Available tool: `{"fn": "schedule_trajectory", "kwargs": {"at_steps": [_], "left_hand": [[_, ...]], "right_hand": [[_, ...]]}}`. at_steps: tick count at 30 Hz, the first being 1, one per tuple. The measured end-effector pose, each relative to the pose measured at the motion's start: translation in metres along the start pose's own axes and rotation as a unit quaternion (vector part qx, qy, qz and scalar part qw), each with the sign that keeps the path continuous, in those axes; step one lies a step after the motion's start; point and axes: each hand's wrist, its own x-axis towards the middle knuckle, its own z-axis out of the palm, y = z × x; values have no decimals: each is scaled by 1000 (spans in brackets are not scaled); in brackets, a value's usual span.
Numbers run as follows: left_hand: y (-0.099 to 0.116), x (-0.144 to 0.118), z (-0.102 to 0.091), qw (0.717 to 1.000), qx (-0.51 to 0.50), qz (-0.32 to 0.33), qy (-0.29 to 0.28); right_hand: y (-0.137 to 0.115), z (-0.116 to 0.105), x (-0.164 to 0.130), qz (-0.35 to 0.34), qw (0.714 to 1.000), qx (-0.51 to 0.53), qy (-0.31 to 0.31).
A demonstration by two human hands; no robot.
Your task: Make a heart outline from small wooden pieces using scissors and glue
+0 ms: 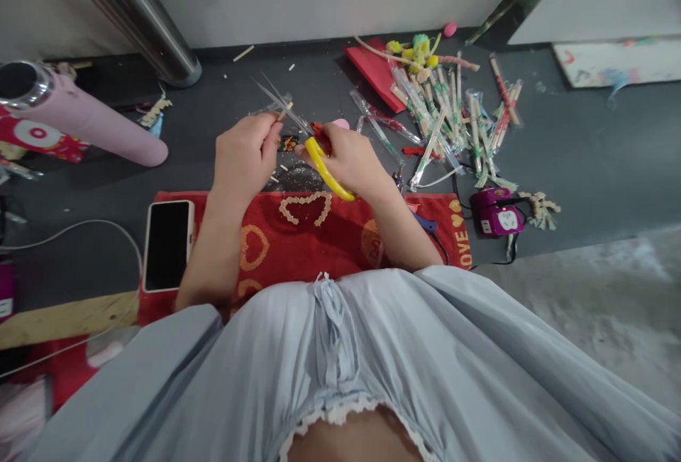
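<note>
Beyond the towel (pixel 308 256), my left hand (pixel 245 153) pinches a stick (pixel 286 111), my right hand (pixel 355 162) grips scissors (pixel 325 169); the phone (pixel 168 245) lies on the towel's left end.

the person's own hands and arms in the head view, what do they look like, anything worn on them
The left hand and right hand are ungloved, with no rings or bracelets visible. No sleeves cover the visible forearms. A loose light-blue cloth garment is worn.
</note>
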Motion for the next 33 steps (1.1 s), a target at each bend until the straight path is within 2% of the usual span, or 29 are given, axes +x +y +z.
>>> {"fn": "schedule_trajectory", "kwargs": {"at_steps": [11,18,23,28,33], "left_hand": [[0,0,0,1000,-14,0,-4],[2,-1,-3,997,66,9,-30],[1,-1,-3,996,73,2,-42],[0,1,-3,996,69,-17,-48],[4,1,-6,995,98,3,-33]], "right_hand": [[-3,-3,-1,12,1000,-3,-13],[-3,-5,-1,6,1000,5,-12],[-3,-6,-2,4,1000,1,-21],[2,-4,-2,-37,999,6,-22],[7,1,-1,-82,997,10,-7]]}}
